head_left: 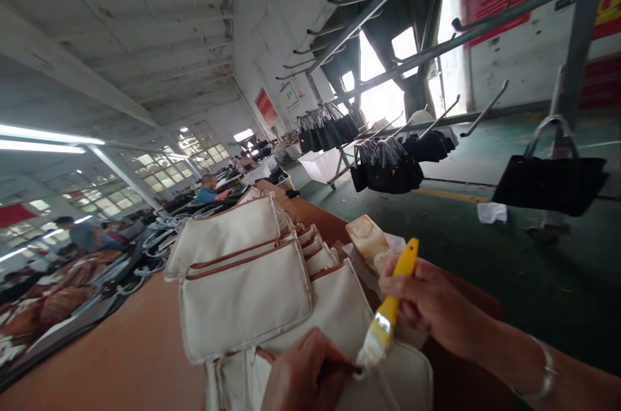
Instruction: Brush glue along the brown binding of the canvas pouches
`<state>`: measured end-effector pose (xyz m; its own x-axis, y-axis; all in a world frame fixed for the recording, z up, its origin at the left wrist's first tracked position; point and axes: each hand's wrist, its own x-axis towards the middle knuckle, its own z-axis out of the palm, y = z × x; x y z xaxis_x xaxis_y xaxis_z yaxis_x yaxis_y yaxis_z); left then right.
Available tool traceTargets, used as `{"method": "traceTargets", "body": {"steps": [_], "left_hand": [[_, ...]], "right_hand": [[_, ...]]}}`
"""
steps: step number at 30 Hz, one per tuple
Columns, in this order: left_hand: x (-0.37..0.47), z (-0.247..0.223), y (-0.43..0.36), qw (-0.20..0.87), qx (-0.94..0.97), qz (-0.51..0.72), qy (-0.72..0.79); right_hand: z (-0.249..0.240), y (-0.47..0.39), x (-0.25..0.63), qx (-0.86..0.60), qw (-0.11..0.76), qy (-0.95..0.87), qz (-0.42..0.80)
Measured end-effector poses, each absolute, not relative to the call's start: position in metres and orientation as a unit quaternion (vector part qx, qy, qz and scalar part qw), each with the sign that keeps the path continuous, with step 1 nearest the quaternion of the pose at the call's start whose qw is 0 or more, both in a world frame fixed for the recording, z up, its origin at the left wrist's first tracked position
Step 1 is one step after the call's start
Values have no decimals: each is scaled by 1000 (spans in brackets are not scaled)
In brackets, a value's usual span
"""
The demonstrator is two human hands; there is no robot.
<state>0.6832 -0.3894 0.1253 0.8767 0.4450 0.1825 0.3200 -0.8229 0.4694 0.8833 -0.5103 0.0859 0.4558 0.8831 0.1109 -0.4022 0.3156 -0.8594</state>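
My right hand is closed round the yellow handle of a paintbrush, whose whitish bristles point down to the left. The bristle tip touches or nearly touches a thin dark brown strip pinched in my left hand. Beneath both hands lies a cream bag panel with a stitched edge. Ahead of my left hand, several cream panels with brown edges are stacked and overlapping. Behind my right hand rests a worn, pale yellowish container, partly hidden by the fingers.
The brown tabletop carries the stack. Cables and dark strips run along its left side. To the right stands a metal rack with hooks, hung with black handbags and one nearer black bag. A person in blue sits farther back.
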Motion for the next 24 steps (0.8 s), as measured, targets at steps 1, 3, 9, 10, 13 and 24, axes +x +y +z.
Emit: {"method": "traceTargets", "body": {"steps": [1, 3, 9, 10, 13, 24], "left_hand": [[689, 142, -391, 248, 936, 133, 213], [699, 181, -393, 328, 914, 114, 210], [676, 251, -363, 454, 886, 60, 80], [662, 247, -351, 432, 897, 32, 91], [609, 213, -306, 365, 909, -53, 195], [641, 95, -308, 136, 924, 37, 355]], "right_hand": [[90, -514, 891, -377, 791, -262, 405], [101, -521, 909, -320, 854, -212, 352], [122, -549, 951, -242, 898, -200, 308], [117, -552, 954, -249, 898, -201, 302], [90, -558, 959, -286, 892, -180, 301], [24, -523, 922, -390, 838, -134, 356]]}}
